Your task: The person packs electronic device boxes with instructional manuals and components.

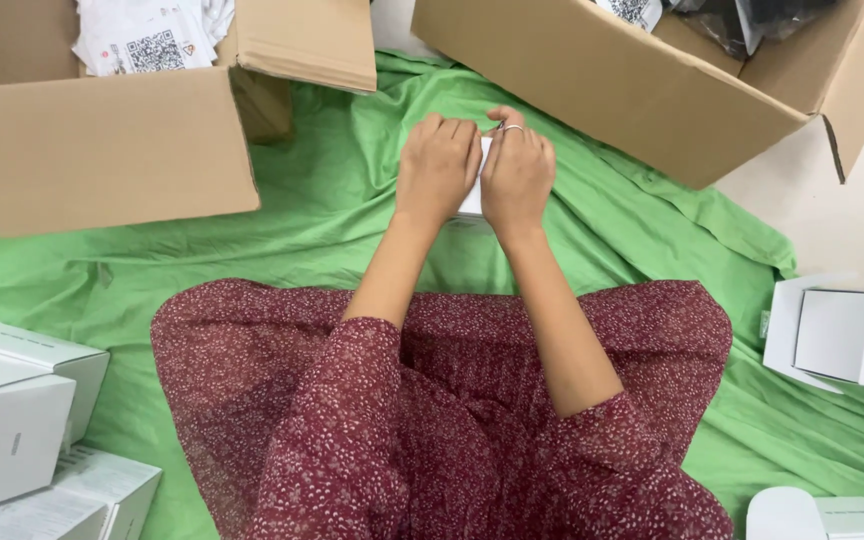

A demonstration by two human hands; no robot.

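Small white box (476, 180), plain, mostly hidden, held above green cloth (332, 200) between two cardboard cartons, left hand (437, 168) and right hand (518, 172) both closed around it, fingers curled over top.

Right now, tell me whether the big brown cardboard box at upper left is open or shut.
Open: the big brown cardboard box has its flaps folded outward, and white printed packets show inside.

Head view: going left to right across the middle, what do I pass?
Stacked white boxes → open cardboard box → left hand → small white item held between both hands → right hand → second cardboard box → open white box, all on or beside the green cloth.
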